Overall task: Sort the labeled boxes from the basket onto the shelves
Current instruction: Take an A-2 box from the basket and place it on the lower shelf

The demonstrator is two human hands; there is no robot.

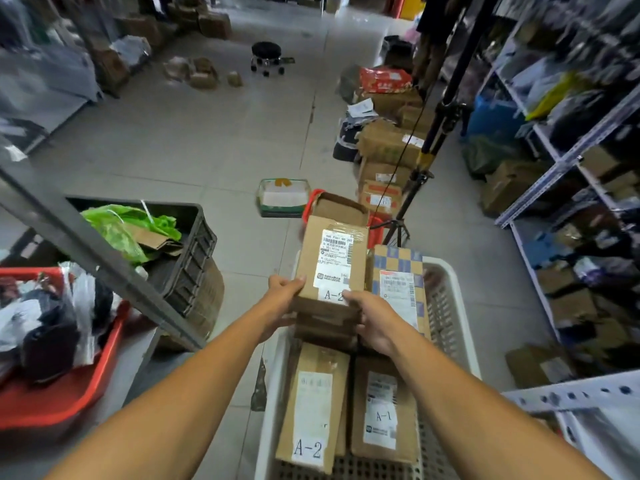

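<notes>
While the white basket [446, 271] sits low in my view, I see both hands lifting a brown box [330, 261] labeled A-2 above it. The left hand [282, 289] curls its fingers around the box's near left corner; the right hand [372, 317] grips the near right corner. 2 boxes lie flat in the basket, marked A-2 [311, 407] and A-1 [382, 410]. Metal shelves [568, 157] stand at right.

A black crate [194, 258] holds a green bag [117, 230]; wheeled stool [266, 58] beyond.
</notes>
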